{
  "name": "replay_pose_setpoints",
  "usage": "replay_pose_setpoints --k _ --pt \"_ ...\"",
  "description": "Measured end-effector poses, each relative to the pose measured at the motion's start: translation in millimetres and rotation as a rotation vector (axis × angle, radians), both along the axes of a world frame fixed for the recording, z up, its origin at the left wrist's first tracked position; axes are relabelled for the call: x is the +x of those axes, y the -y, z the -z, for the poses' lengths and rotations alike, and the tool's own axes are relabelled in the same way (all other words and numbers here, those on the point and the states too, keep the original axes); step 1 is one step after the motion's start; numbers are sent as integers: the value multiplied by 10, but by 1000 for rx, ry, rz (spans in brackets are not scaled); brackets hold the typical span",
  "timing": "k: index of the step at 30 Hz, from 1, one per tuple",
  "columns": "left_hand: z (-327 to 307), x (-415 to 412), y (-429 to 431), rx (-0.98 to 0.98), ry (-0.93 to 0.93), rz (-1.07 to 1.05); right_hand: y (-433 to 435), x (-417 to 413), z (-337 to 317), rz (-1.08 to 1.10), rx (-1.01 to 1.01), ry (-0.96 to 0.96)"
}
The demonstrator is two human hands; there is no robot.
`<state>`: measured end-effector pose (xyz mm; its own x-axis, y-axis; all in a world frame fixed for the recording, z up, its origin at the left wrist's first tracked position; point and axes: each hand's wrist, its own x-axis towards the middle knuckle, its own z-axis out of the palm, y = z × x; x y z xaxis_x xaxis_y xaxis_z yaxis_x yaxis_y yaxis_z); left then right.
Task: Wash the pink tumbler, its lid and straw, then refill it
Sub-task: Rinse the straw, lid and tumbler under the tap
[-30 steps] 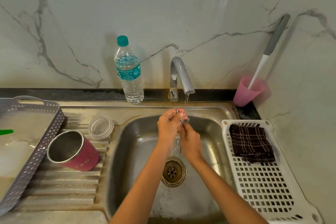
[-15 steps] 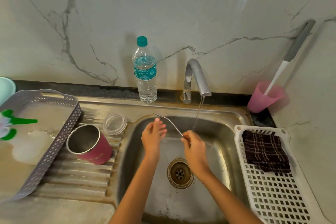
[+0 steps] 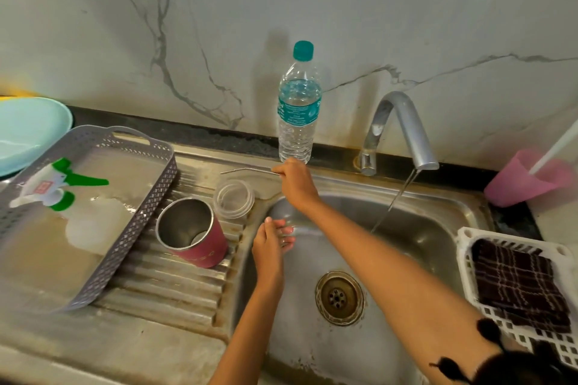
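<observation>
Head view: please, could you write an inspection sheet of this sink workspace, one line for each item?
Surface: steel sink, tap running into its basin.
Job's things: pink tumbler tilted on the drainboard, clear lid beside it; straw held above the drainboard.
Clutter: water bottle, grey basket with spray bottle, pink cup, white basket with dark cloth, teal bowl.
Hands: right hand pinches the straw; left hand open over the basin edge, holding nothing.
Cables: nothing seen.
Surroundings: marble wall.

Grey-veined white marble wall (image 3: 375, 9) backs a stainless sink (image 3: 453, 197) with ridged drainboard (image 3: 162, 291).
</observation>
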<state>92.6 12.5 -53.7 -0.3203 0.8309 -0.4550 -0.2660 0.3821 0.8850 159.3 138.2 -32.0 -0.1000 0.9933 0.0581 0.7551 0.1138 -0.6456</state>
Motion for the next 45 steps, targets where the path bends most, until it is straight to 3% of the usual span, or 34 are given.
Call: replay_pose_setpoints --k 4,11,16,20,26,32,37,42,45 --pt "53 -3 -7 -15 34 -3 -112 -167 -7 65 -54 -77" --pt "125 14 26 -35 28 44 -115 -229 9 30 -15 5" --pt "154 43 46 -51 49 56 130 -376 -93 -8 205 164" --pt "152 88 84 -62 48 86 252 -526 -102 -69 -118 94" --pt "162 72 81 -85 53 87 294 -433 -148 25 -254 -173" --pt "60 292 54 -49 354 79 826 418 -283 249 -200 -333" --pt "-14 650 -13 -90 580 143 1281 1109 -189 418 -214 -264" --pt "-48 1024 -55 -125 625 338 1439 1455 -112 488 -162 -234" --pt "-18 1172 -76 -132 637 361 1506 1493 -80 476 10 -20"
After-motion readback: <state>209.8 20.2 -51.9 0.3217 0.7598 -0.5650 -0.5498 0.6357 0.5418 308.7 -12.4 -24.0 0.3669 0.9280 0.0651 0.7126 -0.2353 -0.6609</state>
